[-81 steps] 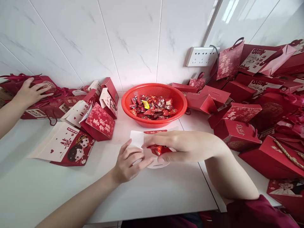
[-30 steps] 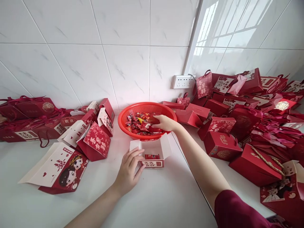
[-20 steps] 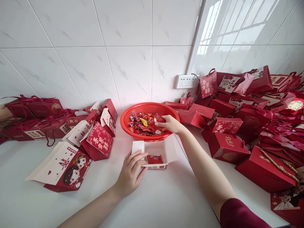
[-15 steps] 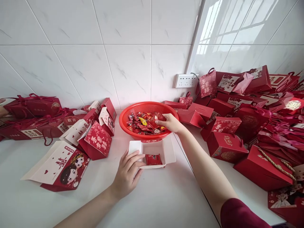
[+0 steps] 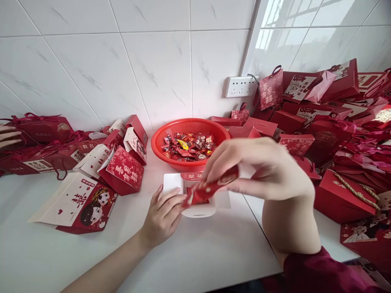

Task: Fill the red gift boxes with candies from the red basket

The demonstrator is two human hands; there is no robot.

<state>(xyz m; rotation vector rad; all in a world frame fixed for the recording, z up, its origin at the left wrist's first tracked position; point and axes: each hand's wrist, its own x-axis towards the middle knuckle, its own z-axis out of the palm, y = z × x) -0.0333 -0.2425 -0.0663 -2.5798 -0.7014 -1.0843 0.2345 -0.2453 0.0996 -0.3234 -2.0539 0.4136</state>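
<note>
Bright light, glare on upper-right tiles (image 5: 285,47), right grip (image 5: 259,169) blurred, edges stretched

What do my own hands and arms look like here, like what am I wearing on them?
Your right arm wears a dark maroon sleeve, bunched in folds near the elbow. Your left forearm is bare as far as the view shows. Both hands are bare: no gloves, and no ring, watch or bracelet that I can see.

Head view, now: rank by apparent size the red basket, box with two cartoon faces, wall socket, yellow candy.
1. Red basket and cartoon-face box: too alike to rank
2. Wall socket
3. Yellow candy
</note>
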